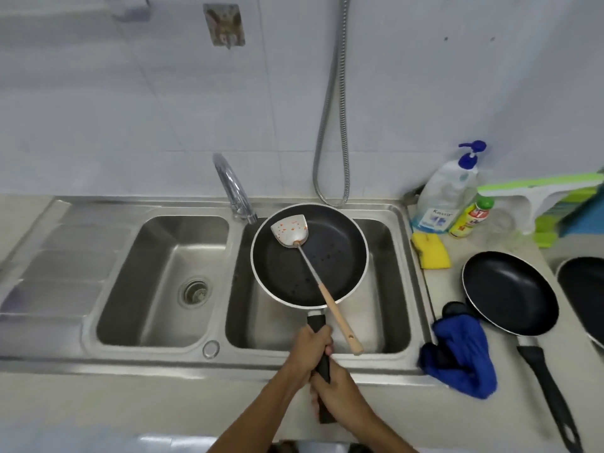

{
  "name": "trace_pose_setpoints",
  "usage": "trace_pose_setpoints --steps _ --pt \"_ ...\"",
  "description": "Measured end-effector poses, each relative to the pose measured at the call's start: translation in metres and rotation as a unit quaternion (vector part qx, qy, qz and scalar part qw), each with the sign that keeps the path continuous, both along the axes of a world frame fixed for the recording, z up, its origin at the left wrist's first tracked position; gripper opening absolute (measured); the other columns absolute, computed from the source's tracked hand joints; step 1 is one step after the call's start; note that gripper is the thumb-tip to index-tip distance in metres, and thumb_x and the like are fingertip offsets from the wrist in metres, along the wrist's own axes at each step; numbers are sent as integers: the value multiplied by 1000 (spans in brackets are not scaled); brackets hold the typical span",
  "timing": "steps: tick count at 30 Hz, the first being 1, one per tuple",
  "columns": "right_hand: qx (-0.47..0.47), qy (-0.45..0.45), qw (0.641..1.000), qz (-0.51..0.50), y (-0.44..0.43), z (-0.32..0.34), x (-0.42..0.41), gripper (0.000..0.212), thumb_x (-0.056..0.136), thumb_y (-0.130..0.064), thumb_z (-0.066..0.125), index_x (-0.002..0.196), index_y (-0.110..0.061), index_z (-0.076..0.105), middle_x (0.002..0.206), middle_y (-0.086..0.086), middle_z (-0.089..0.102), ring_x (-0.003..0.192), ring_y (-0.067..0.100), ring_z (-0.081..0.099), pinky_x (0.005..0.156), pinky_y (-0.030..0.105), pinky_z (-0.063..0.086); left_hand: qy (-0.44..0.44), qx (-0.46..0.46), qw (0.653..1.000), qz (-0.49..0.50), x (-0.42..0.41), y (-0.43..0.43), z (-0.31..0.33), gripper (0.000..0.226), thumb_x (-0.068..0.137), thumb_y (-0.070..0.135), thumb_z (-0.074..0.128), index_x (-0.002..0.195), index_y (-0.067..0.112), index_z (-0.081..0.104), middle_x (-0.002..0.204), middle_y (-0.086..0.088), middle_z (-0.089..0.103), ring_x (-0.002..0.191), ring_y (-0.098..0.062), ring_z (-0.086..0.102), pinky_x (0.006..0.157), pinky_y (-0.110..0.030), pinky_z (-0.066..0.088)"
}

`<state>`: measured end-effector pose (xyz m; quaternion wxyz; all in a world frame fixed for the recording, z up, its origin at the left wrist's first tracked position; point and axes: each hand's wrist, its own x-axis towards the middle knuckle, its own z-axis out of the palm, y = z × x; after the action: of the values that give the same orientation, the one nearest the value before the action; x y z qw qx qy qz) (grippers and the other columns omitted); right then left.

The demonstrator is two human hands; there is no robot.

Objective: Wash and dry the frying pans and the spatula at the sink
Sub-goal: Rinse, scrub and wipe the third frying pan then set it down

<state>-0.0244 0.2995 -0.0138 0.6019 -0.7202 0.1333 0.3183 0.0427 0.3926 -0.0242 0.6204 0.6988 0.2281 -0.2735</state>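
The left hand (310, 346) and, behind it, the right hand (336, 390) both clasp the handle of the frying pan (336, 253), which is over the right basin of the sink (147, 256). The spatula (290, 228) lies in it, blade toward eleven o'clock. A second frying pan (510, 292) sits on the worktop (474, 420) at three o'clock.

Left hand (310, 348): grips the pan handle (317, 323) on its upper part, the end nearest the pan; fingers curled round it, back of the hand up.
Right hand (333, 389): grips the same handle lower down, just behind the left hand, toward the handle's free end.
Left forearm: bare, slants in from the lower left of the handle.
Right forearm: bare, slants in from the lower right of the handle.
Arms together: they converge on the handle in a V.
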Motion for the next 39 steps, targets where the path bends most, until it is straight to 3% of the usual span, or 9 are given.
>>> trace_pose_setpoints --steps 3,6,9,14,18,21,27,34,39 --pt "86 79 983 145 -27 -1 14 34 93 -23 70 115 2 62 98 9 71 94 19 68 90 34 56 2 5 1000 -21 2 24 -10 42 94 10 54 53 19 48 46 1 45 44 -11 42 48 -22 39" --pt "117 193 973 45 -71 -3 36 46 93 -22 70 126 8 56 113 15 71 110 33 68 103 53 49 -6 8 999 -36 8 40 -13 39 96 10 55 58 16 47 47 1 44 42 -10 41 45 -19 37" --pt "47 185 971 -143 -64 14 68 54 97 -49 57 119 0 59 109 20 72 99 36 72 85 53 59 2 -5 999 -36 12 43 -15 35 96 8 55 62 16 48 51 1 44 46 -11 42 46 -20 39" --pt "-115 70 989 -55 8 40 93 86 88 -82 27 82 -6 68 65 7 69 59 19 69 58 29 56 -2 -48 998 -51 12 44 -17 16 94 17 56 80 9 58 62 -8 48 50 -14 42 53 -27 42" --pt "-337 -114 934 31 21 24 93 53 105 -53 23 121 -25 65 77 1 67 73 18 64 77 37 53 31 -74 997 -22 11 48 -21 16 100 8 54 84 10 51 55 1 43 47 -12 39 48 -28 43" --pt "-357 -124 925 -44 12 11 81 50 103 -52 29 87 -20 64 73 -4 63 70 15 62 75 41 58 35 -76 996 -26 9 51 -25 17 99 6 52 84 12 47 56 2 42 47 -11 38 47 -27 40" --pt "-368 -147 910 -120 -24 12 57 50 103 -52 29 78 -17 55 68 1 60 67 22 60 64 38 49 33 -81 996 -3 10 52 -27 22 97 3 51 80 14 43 55 3 39 47 -12 36 46 -27 37" --pt "-346 -100 904 -231 -63 -7 34 58 103 -53 28 77 -12 59 76 7 65 73 23 62 76 44 53 30 -95 995 3 5 63 -34 26 97 5 53 77 16 40 57 1 36 47 -12 35 45 -28 38" --pt "-395 -57 906 -140 -71 -32 41 68 104 -53 14 101 -11 68 83 7 67 72 22 59 78 38 51 27 -94 995 15 2 69 -35 24 99 9 55 81 14 42 57 2 37 48 -12 37 46 -29 39"
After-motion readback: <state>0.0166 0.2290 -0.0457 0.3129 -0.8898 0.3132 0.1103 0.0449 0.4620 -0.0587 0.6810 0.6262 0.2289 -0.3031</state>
